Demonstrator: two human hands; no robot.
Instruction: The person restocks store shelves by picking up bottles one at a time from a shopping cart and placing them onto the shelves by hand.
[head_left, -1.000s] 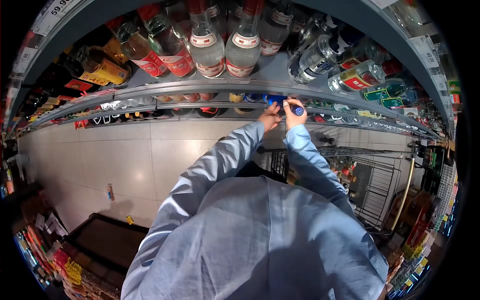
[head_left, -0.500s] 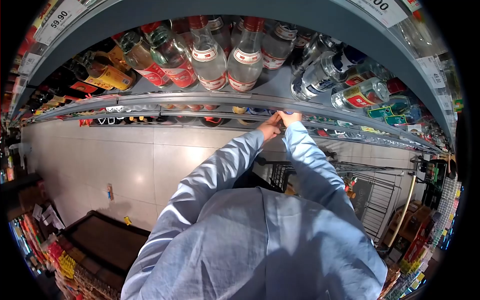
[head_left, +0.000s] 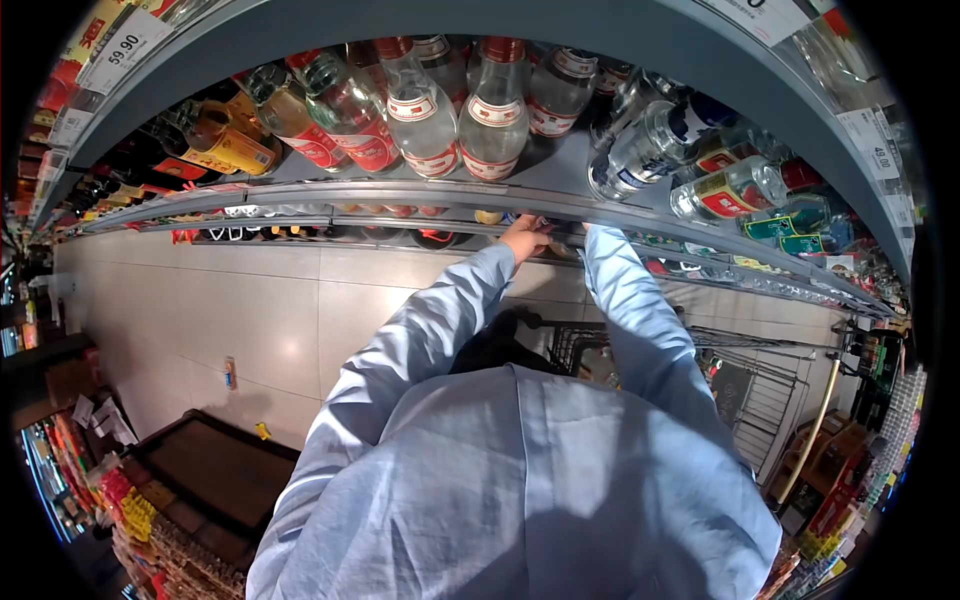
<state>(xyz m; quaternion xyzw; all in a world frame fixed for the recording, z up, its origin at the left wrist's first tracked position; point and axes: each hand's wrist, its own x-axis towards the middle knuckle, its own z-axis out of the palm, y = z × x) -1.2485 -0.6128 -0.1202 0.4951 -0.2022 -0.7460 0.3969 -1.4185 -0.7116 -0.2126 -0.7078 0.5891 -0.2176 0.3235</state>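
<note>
My left hand (head_left: 526,238) is at the front edge of a lower shelf, under the grey shelf rail (head_left: 400,196). Its fingers are curled, and whatever lies between them is too small and shadowed to make out. My right sleeve (head_left: 620,275) reaches beneath the same rail, to the right of the left hand. The right hand itself is hidden there. Just above the hands, clear glass bottles with red-and-white labels (head_left: 492,125) stand upright on the shelf. A clear bottle with a dark blue label (head_left: 640,150) stands further right.
A wire shopping cart (head_left: 760,400) is at my right, close to the shelves. Behind my left side stands a dark low platform (head_left: 215,465) on the tiled floor (head_left: 240,310). Price tags (head_left: 125,50) line the upper shelf edge.
My hands have moved apart from each other. The left shifted slightly left, and the right went under the shelf rail, out of sight. The view has moved slightly.
</note>
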